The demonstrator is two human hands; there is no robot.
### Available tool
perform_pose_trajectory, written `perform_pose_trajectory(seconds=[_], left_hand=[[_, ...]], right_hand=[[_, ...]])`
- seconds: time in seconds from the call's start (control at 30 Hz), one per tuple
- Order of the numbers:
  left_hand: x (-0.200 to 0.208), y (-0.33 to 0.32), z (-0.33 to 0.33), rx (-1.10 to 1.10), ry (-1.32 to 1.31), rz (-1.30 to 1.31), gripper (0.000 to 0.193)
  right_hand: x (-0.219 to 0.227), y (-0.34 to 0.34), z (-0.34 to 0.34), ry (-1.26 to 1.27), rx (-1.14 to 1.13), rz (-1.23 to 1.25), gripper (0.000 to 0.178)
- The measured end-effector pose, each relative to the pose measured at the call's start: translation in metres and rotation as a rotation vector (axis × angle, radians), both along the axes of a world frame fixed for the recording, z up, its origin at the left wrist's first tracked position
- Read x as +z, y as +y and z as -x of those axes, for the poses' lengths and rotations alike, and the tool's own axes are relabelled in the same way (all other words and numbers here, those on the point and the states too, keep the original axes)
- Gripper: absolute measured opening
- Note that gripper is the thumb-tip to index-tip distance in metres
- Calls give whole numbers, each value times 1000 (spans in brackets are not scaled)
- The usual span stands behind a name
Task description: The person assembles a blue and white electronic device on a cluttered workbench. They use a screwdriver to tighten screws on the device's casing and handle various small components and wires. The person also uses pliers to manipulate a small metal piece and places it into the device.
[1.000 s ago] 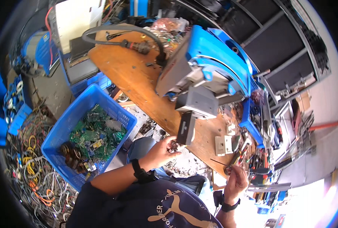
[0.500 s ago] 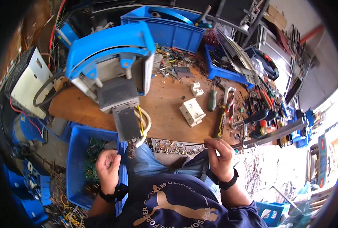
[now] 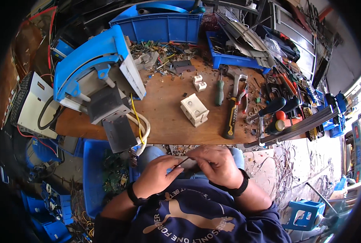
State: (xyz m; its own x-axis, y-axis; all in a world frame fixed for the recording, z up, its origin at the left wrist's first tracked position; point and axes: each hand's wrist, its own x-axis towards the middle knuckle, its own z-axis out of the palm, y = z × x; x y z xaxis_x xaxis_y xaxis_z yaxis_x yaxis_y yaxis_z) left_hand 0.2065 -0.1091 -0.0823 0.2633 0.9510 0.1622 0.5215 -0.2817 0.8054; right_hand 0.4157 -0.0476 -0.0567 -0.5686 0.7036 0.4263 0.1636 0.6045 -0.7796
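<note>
A thin dark rod (image 3: 183, 162) spans the gap between my two hands, just off the near edge of the bench. My left hand (image 3: 157, 177) pinches its lower left end. The fingers of my right hand (image 3: 217, 165) close on the other end, partly hiding it. On the bench ahead sit a white block-shaped part (image 3: 194, 109) with round holes and a smaller white piece (image 3: 199, 83). To the left stands a blue-and-white machine housing (image 3: 93, 65) with a dark metal box (image 3: 108, 104) and thick white cable (image 3: 145, 131) hanging at its front.
Right of the white block lie a green-handled screwdriver (image 3: 219, 92), a hammer (image 3: 232, 115) and red pliers (image 3: 243, 97). A clamp bar (image 3: 298, 128) crosses the right edge. A blue bin (image 3: 92, 178) with circuit boards stands below left. Blue crates (image 3: 156, 28) line the back.
My left hand has moved right, from beside the blue bin to the rod, and now grips it. My right hand has shifted left. The view has shifted too.
</note>
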Motion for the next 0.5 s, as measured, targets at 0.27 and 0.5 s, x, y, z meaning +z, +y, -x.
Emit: perform_pose_trajectory(seconds=[0.27, 0.5], left_hand=[[-4, 0, 6, 62, 29, 99, 11], [-27, 11, 18, 320, -337, 405, 23]], right_hand=[[-3, 5, 2, -24, 52, 204, 33], [-26, 78, 14, -452, -575, -398, 66]])
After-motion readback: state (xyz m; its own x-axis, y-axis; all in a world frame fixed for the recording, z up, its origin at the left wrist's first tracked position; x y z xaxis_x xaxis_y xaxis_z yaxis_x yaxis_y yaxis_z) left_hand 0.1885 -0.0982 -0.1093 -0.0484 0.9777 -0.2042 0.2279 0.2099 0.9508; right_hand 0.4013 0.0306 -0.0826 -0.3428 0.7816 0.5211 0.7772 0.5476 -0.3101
